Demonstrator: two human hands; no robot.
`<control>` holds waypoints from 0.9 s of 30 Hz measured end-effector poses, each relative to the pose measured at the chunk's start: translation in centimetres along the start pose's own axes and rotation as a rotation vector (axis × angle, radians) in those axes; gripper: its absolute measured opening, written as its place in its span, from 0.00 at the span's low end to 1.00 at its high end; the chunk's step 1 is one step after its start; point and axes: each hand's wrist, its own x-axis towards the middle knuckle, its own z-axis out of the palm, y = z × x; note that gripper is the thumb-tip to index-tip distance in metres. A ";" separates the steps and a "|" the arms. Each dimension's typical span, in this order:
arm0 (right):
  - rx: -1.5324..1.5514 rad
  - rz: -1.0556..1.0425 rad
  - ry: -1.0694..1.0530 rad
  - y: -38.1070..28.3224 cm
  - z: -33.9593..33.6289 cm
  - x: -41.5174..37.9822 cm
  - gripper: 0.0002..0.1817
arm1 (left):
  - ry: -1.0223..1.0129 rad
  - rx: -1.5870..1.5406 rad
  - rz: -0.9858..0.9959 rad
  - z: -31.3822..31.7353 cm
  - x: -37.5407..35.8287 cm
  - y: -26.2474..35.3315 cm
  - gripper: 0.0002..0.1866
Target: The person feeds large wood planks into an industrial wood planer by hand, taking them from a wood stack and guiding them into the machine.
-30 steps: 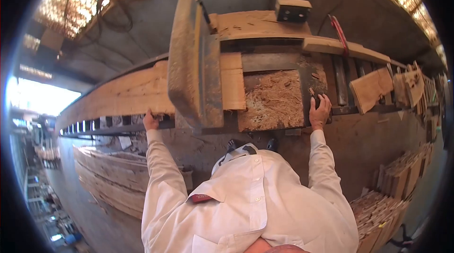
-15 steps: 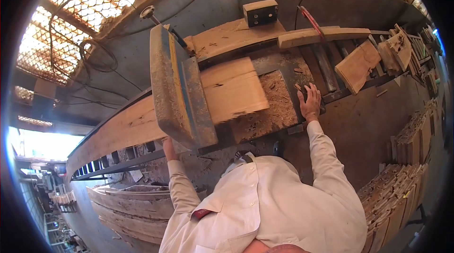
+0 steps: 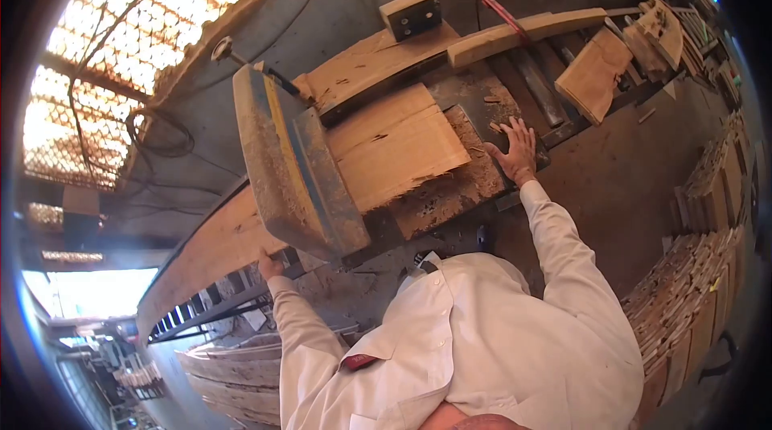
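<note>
A long wooden board [image 3: 394, 140] lies flat on the machine's table and passes under a dusty guard with a yellow and blue stripe [image 3: 297, 164]. Its end to the right of the guard has a ragged near edge. My left hand [image 3: 271, 266] is at the near edge of the board, left of the guard, and seems closed on that edge; its fingers are partly hidden. My right hand [image 3: 515, 155] rests open, fingers spread, on the sawdust-covered table [image 3: 438, 209], just right of the board's end and apart from it.
A wooden fence with a black-faced block [image 3: 410, 15] stands behind the board. Rollers [image 3: 537, 88], a red-handled tool [image 3: 500, 15] and an offcut [image 3: 593, 76] are at the right. Stacked slats [image 3: 683, 301] stand at the lower right, rough timber [image 3: 241, 370] at the lower left.
The board has slid to the right past the guard, over more of the sawdust. My left hand now shows farther left of the guard. My right hand's fingers have spread wider.
</note>
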 end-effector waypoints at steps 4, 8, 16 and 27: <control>0.028 -0.005 0.021 0.5 -0.3 0.9 0.52 | 0.035 -1.050 -0.202 3.0 2.8 -0.6 0.24; 0.040 -0.013 0.001 0.2 -0.5 1.1 0.53 | 0.001 -1.803 -0.821 -0.9 1.4 5.1 0.17; 0.151 0.029 -0.023 0.0 -1.1 1.2 0.47 | -0.071 -1.705 -0.736 -2.8 -1.4 12.8 0.20; 0.198 0.051 0.081 1.2 1.0 1.4 0.36 | -0.238 -1.634 -0.627 2.7 -2.3 11.2 0.25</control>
